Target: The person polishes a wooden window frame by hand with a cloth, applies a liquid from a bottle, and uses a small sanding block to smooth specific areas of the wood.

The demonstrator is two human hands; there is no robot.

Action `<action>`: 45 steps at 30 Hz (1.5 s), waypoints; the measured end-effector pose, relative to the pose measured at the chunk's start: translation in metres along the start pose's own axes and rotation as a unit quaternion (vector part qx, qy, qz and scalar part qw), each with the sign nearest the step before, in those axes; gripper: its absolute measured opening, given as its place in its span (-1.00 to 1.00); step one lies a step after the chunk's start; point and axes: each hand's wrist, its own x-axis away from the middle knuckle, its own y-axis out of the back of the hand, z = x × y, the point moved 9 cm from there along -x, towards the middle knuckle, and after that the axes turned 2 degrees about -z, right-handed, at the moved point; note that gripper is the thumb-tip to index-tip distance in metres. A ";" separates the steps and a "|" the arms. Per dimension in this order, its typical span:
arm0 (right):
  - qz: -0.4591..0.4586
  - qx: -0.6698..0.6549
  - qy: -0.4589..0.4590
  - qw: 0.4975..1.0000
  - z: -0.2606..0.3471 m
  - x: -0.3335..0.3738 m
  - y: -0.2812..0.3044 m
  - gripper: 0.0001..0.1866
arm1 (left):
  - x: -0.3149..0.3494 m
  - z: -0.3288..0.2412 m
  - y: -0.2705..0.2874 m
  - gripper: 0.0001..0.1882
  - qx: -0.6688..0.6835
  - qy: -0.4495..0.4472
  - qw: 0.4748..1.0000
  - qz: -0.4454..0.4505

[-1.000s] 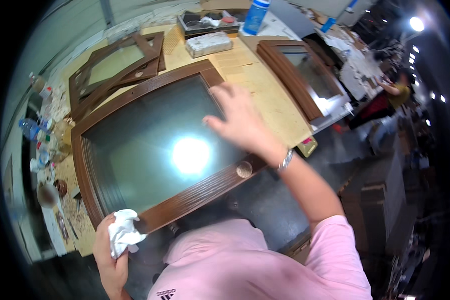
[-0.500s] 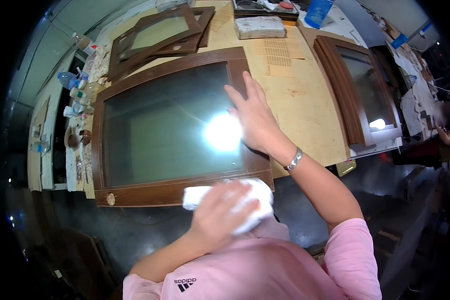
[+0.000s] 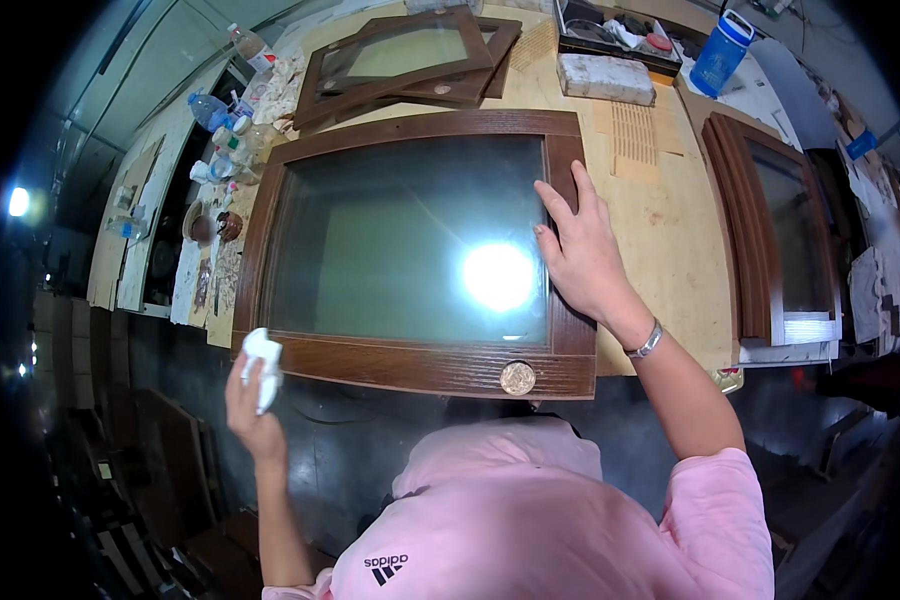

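Observation:
A brown wooden cabinet door [image 3: 430,368] with a glass pane [image 3: 400,240] lies flat in front of me, its near edge at the table's front. My left hand [image 3: 253,405] grips a bunched white cloth [image 3: 263,362] at the near left corner of the frame. The right hand [image 3: 585,245] rests on the right-hand rail, fingers spread, thumb and fingertips by the glass edge. On the near rail, toward the right, a round cup hole [image 3: 517,378] shows. A bright lamp reflection covers part of the pane.
More glazed doors [image 3: 400,65] lie overlapped at the back left, and a stack of them [image 3: 760,220] stands at the right. A wrapped block [image 3: 606,78], a blue bottle [image 3: 722,55] and a tool tray [image 3: 620,30] sit at the back. Bottles [image 3: 210,112] crowd the left edge.
My left hand has swept the cloth from the near right part of the frame to its near left corner, uncovering the right cup hole. The right hand stays on the right rail.

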 end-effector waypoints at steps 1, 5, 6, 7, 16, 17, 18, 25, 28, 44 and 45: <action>0.004 -0.002 0.002 1.000 0.002 -0.002 -0.002 -0.46 | -0.001 -0.008 0.001 -0.63 -0.019 -0.011 1.000 0.008; 0.013 -0.001 -0.012 1.000 0.002 -0.003 0.000 -0.45 | 0.008 -0.100 -0.034 -0.63 -0.014 -0.155 0.986 0.051; 0.013 -0.004 -0.014 1.000 0.003 -0.003 0.001 -0.45 | 0.005 -0.109 -0.035 -0.64 0.009 -0.157 0.985 0.073; 0.015 -0.006 -0.018 1.000 0.003 -0.002 0.000 -0.45 | -0.001 -0.091 -0.032 -0.65 0.019 -0.114 0.992 0.046; 0.001 0.014 -0.017 1.000 0.002 -0.003 0.002 -0.45 | -0.022 -0.092 -0.062 -0.39 0.128 0.002 0.975 0.183; 0.003 0.011 -0.020 1.000 0.001 -0.002 0.001 -0.46 | -0.022 -0.095 -0.063 -0.37 0.124 -0.005 0.975 0.186; 0.002 0.006 -0.021 1.000 0.001 -0.001 0.002 -0.46 | -0.022 -0.099 -0.063 -0.36 0.120 -0.013 0.974 0.189; 0.000 -0.014 -0.027 1.000 0.000 -0.002 0.006 -0.47 | -0.021 -0.090 -0.074 -0.29 0.189 0.030 0.942 0.276; -0.001 -0.020 -0.027 0.999 0.002 -0.002 0.005 -0.47 | -0.021 -0.091 -0.073 -0.29 0.178 0.020 0.945 0.274; -0.013 -0.002 -0.018 1.000 -0.003 -0.002 0.003 -0.45 | -0.021 -0.110 -0.084 -0.40 0.201 -0.001 0.937 0.285; -0.011 -0.004 -0.017 1.000 -0.003 -0.002 0.003 -0.45 | -0.025 -0.103 -0.079 -0.39 0.199 0.013 0.940 0.276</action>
